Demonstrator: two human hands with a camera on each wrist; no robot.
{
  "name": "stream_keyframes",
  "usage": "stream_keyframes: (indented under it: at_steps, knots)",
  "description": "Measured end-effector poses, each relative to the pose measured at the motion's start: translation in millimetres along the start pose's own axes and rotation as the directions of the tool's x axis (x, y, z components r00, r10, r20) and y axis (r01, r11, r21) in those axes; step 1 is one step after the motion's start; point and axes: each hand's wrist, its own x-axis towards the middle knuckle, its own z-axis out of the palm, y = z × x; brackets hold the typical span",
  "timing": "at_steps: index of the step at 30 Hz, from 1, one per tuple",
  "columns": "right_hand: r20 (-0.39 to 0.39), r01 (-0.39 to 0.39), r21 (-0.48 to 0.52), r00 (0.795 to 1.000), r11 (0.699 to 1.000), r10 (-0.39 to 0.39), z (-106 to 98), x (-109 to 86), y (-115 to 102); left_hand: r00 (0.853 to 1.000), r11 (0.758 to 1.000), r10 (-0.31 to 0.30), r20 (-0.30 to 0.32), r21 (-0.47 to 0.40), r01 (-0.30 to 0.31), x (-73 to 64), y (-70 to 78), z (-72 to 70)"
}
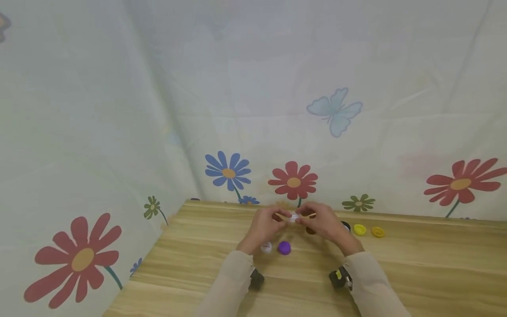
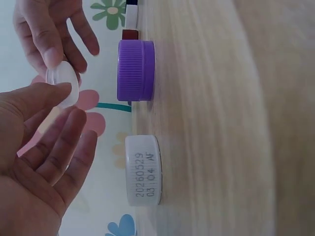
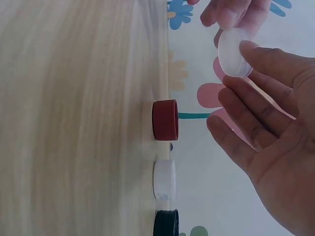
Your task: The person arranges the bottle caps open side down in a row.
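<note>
A translucent white bottle cap (image 1: 293, 217) is held in the air above the table, pinched from both sides. My left hand (image 1: 264, 226) grips one edge between thumb and fingers, and my right hand (image 1: 322, 220) pinches the opposite edge. In the right wrist view the round cap (image 3: 231, 53) is tilted, with the right thumb against its rim. Below the hands, a purple cap (image 2: 135, 71) and a white cap (image 2: 141, 170) with a printed date stand on the table. A dark red cap (image 3: 166, 120) sits beneath the right hand.
Beyond the dark red cap are another white cap (image 3: 164, 180) and a black cap (image 3: 166, 223). Farther right lie a yellow cap (image 1: 359, 229) and an orange-yellow cap (image 1: 378, 232). A flower-patterned cloth (image 1: 253, 88) hangs behind the wooden table (image 1: 301, 293).
</note>
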Motion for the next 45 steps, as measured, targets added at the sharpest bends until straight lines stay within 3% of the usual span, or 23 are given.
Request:
stream_keyframes:
  at_steps: [10,17,24,28,37,45]
  knots:
    - [0.012,0.032,0.011,0.999,0.999,-0.032,-2.4,-7.6,0.3,0.999,0.999,0.043,0.002,-0.021,-0.043,-4.3,1.9,-2.9]
    - [0.023,0.013,0.023,1.000,1.000,-0.013,-2.2,-11.1,-0.3,0.997,0.997,0.072,0.000,-0.016,-0.072,-7.4,0.4,-3.9]
    - [0.019,0.084,0.008,0.996,0.996,-0.084,-2.1,-13.1,2.0,1.000,1.000,0.030,0.003,-0.005,-0.030,-10.4,4.3,-6.6]
    - [0.009,0.097,0.004,0.995,0.995,-0.097,-1.5,-14.5,1.7,0.999,0.999,0.036,0.002,0.008,-0.036,-10.4,4.8,-6.9]
    - [-0.003,0.101,-0.009,0.995,0.995,-0.101,-2.2,-18.7,-1.8,0.998,0.998,0.058,0.016,0.030,-0.058,-11.2,7.6,-8.1]
    - [-0.001,0.070,-0.013,0.998,0.997,-0.070,-1.0,-21.9,-4.3,0.999,0.999,0.035,0.022,0.031,-0.036,-14.0,9.0,-7.9]
